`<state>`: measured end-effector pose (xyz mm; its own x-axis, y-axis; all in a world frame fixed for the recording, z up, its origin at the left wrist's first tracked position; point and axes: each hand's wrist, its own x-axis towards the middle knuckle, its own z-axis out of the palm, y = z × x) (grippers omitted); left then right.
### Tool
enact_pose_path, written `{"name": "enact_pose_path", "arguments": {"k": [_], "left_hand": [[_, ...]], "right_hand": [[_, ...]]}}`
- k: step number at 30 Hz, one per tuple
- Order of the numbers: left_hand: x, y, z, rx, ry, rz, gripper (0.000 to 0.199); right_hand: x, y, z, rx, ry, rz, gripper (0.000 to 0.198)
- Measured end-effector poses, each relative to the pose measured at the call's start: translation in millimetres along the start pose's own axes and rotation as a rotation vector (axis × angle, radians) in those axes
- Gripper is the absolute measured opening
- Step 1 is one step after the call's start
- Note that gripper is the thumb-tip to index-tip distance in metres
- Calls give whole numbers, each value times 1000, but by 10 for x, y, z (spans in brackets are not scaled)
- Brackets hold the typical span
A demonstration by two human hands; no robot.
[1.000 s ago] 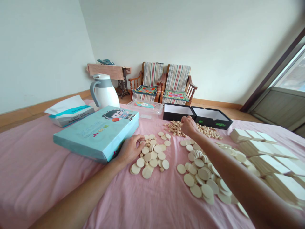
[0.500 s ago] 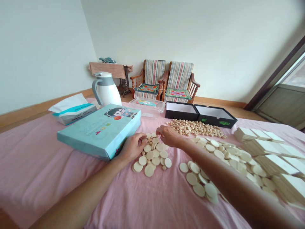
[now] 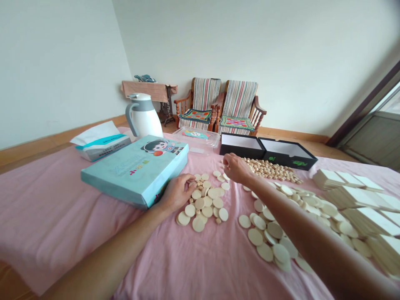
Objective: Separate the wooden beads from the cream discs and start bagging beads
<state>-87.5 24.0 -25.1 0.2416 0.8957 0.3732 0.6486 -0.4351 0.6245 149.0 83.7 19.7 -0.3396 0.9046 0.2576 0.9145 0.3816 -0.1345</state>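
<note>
Many discs [image 3: 199,203] lie mid-frame, left hand [image 3: 177,192] beside them, right hand [image 3: 236,168] near beads [image 3: 272,170]. Both curled (cannot tell whether either grips anything).

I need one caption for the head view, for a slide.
Left hand beside a pile of pale discs, right hand near small round beads.

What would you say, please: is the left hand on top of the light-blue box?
No, the left hand is beside the light-blue box, at the smaller disc pile.
</note>
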Motion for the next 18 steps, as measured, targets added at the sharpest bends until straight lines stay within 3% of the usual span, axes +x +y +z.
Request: {"name": "enact_pose_path", "arguments": {"k": [4,7,14,18], "left_hand": [[-4,8,-6,20,-2,-1,21],[-6,17,-12,28,-6,-7,21],[-5,33,-23,29,-8,-9,21],[-2,39,-25,41,-12,-9,21]], "right_hand": [[20,354,-80,-56,89,168,19],[-11,457,-85,-64,119,194,23],[-142,220,85,50,-87,-122,24],[-184,160,178,67,-126,-168,27]]}}
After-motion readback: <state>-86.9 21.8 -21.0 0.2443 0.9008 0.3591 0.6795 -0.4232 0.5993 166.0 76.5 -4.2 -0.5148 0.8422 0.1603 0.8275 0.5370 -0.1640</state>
